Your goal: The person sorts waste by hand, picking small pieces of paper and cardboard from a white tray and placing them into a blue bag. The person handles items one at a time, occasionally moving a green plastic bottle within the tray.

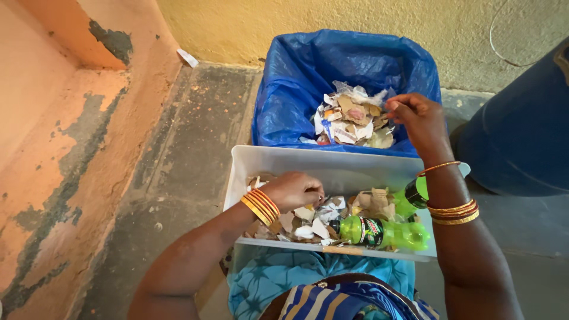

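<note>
Left hand (296, 189) clenched on paper scraps (311, 222) inside white plastic tub (284, 160). Right hand (418, 118) pinched shut over blue-lined bin (296, 77); what it grips, cannot tell. Bin holds torn paper and card (352, 121). Two green plastic bottles, one (385, 232) with dark label, other (412, 195) behind right wrist, lie in tub.

Plastics and torn paper under my hands.
Glossy blue bin liner (296, 89); smooth translucent plastic tub (284, 163); matt paper scraps (308, 222); shiny green plastic bottle (385, 232); rough concrete floor (189, 154).
</note>
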